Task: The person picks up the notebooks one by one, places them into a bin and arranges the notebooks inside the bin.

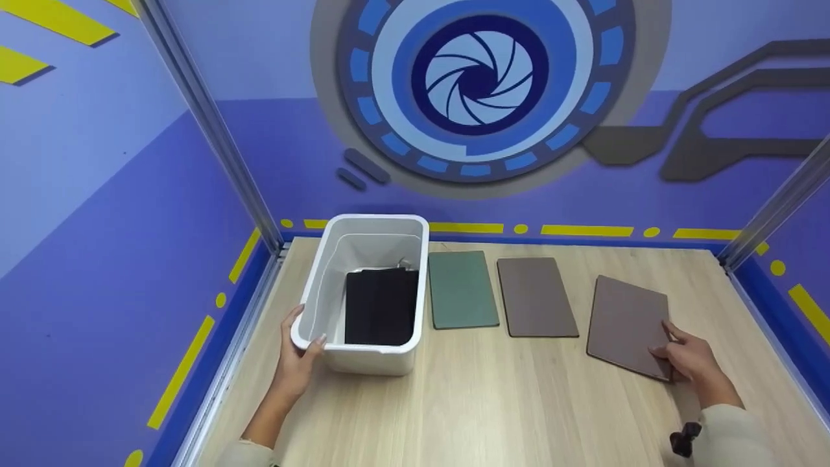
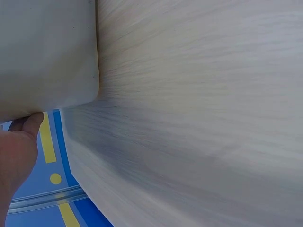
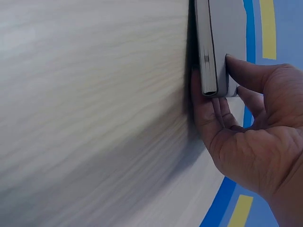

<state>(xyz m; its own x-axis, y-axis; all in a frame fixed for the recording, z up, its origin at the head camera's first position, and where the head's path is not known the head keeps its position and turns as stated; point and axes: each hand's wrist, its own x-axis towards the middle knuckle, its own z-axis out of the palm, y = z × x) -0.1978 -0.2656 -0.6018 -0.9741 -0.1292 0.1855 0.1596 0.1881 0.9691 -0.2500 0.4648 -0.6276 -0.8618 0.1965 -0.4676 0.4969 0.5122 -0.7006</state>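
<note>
My left hand (image 1: 297, 366) grips the near left corner of a white plastic bin (image 1: 369, 362), its thumb over the rim. Inside the bin lie black notebooks (image 1: 379, 308); how many cannot be told. At the right, my right hand (image 1: 694, 360) pinches the near right edge of a brown notebook (image 1: 626, 324), which sits at a slant. In the right wrist view, the thumb presses the cover of this notebook (image 3: 207, 52), with fingers underneath and its page edges showing. The left wrist view has the bin's outer wall (image 2: 47, 56) beside my left hand (image 2: 19, 151).
Between the bin and the held notebook, a green notebook (image 1: 463, 290) and another brown notebook (image 1: 538, 298) lie flat in a row on the wooden table (image 1: 493, 402). A blue patterned wall (image 1: 272, 149) rises behind, with metal posts (image 1: 224, 136) at the corners.
</note>
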